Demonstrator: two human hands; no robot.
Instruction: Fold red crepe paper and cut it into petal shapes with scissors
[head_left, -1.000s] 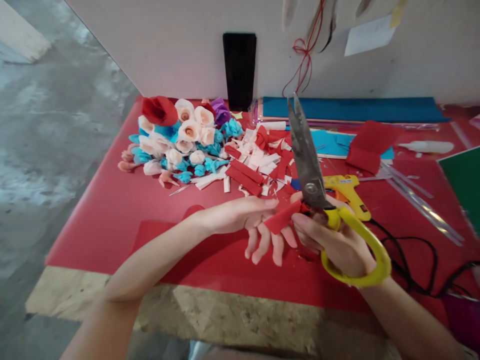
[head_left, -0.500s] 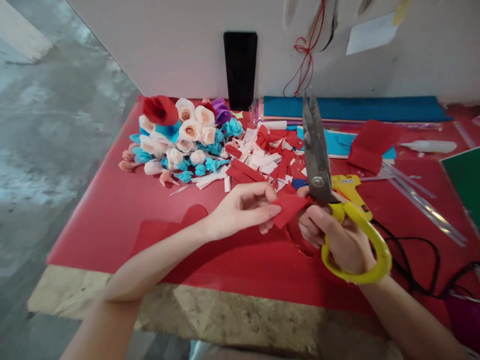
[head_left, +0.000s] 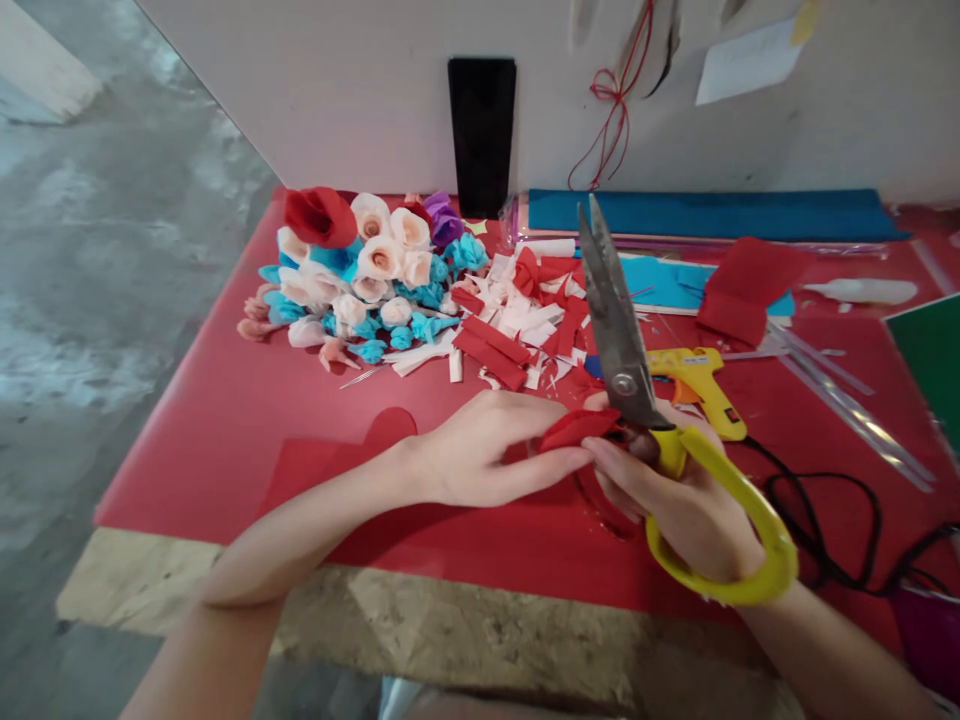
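Observation:
Between my hands is a piece of red crepe paper [head_left: 576,428], its edge curved round. My left hand [head_left: 487,448] is closed on it, thumb in front and fingers behind. My right hand [head_left: 679,500] pinches the same paper at its right end. Yellow-handled scissors [head_left: 619,330] also hang on the right hand, blades pointing up and slightly apart at the tips. Below the hands lies a flat red sheet [head_left: 450,535] on the red-covered table [head_left: 187,420].
Paper flowers [head_left: 375,265] are heaped at the back left, beside red and white scraps [head_left: 517,320]. A yellow glue gun [head_left: 701,385] with a black cord [head_left: 817,480] lies right of the scissors. A black phone [head_left: 481,135] leans on the wall. A white glue bottle [head_left: 862,291] lies farther right.
My left hand went from spread fingers under the red paper to pinching it, then closed round it. The paper now curves instead of lying flat. The scissors tipped right, then back left.

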